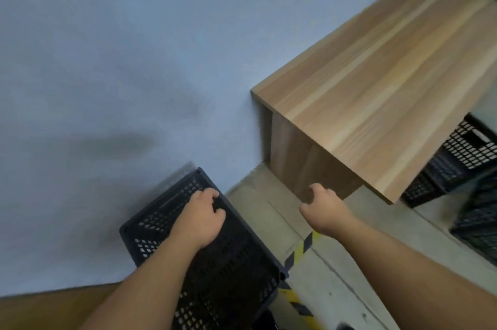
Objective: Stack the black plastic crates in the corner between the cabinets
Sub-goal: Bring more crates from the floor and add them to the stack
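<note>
A black perforated plastic crate [228, 257] stands against the blue wall, in the gap between a low wooden cabinet at the bottom left [53, 308] and a larger wooden cabinet [376, 93] on the right. My left hand [201, 214] rests on the crate's top, fingers curled over its far rim. My right hand [322, 208] hovers over the floor beside the crate, fingers loosely apart and holding nothing. More black crates [462, 157] stand at the right, beyond the larger cabinet.
The concrete floor [336, 289] carries a strip of yellow-and-black hazard tape [301, 246] next to the crate. The blue wall [107, 61] fills the upper left. Another dark crate [478, 222] sits at the right edge.
</note>
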The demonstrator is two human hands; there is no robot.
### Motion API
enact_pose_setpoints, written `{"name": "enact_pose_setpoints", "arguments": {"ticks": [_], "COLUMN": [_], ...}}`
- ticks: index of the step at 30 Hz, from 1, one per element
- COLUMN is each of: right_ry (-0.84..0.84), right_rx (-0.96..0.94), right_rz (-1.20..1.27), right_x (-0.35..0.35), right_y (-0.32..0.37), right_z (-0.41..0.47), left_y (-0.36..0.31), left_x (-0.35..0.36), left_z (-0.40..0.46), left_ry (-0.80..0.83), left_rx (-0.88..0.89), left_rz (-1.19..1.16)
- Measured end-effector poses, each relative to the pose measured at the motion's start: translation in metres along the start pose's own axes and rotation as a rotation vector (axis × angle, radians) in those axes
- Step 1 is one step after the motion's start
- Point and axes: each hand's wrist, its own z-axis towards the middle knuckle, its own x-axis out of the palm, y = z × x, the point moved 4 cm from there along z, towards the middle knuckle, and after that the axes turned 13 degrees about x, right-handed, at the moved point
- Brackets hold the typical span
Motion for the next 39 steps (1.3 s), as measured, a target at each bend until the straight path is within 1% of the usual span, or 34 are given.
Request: {"name": "enact_pose_setpoints", "arguments": {"ticks": [4, 9, 13, 18, 23, 26, 30, 34, 39], "right_ry": [-0.042, -0.146, -0.212, -0.302, -0.356, -0.386, -0.433, -0.48, -0.486], "right_rx": [0.038, 0.1, 0.18, 0.303, 0.429, 0.49, 0.56, 0.624, 0.685], "right_rz": [0.115, 0.234, 0.291, 0.392, 0.51, 0.585, 0.667, 0.738, 0.809], "right_x": [-0.056, -0.12, -0.158, -0.207, -0.249, -0.27, -0.298, -0.325, -0.343], "right_y": [-0.059, -0.159, -0.251, -0.371, -0.473, -0.514, -0.555, -0.586, -0.622], "right_z": [-0.01, -0.022, -0.034, -0.057, -0.064, -0.058, -0.044, -0.028, -0.012], "left_y": [-0.086, -0.198, -0.282, -0.389, -0.496, -0.549, -0.61, -0.665, -0.728], "left_x": [0.011, 0.057, 0.107, 0.17, 0.213, 0.233, 0.258, 0.285, 0.316], "left_z": [0.016, 0.015, 0.003, -0.005, -0.009, 0.0, 0.028, 0.064, 0.095], "left_ry": [-0.001, 0.014, 0.076, 0.176, 0.235, 0.235, 0.277, 0.346, 0.415], "left_rx": [0.114, 0.232, 0.328, 0.451, 0.579, 0.627, 0.695, 0.751, 0.785], "left_rz": [-0.003, 0.01, 0.018, 0.105, 0.148, 0.156, 0.188, 0.209, 0.245]}}
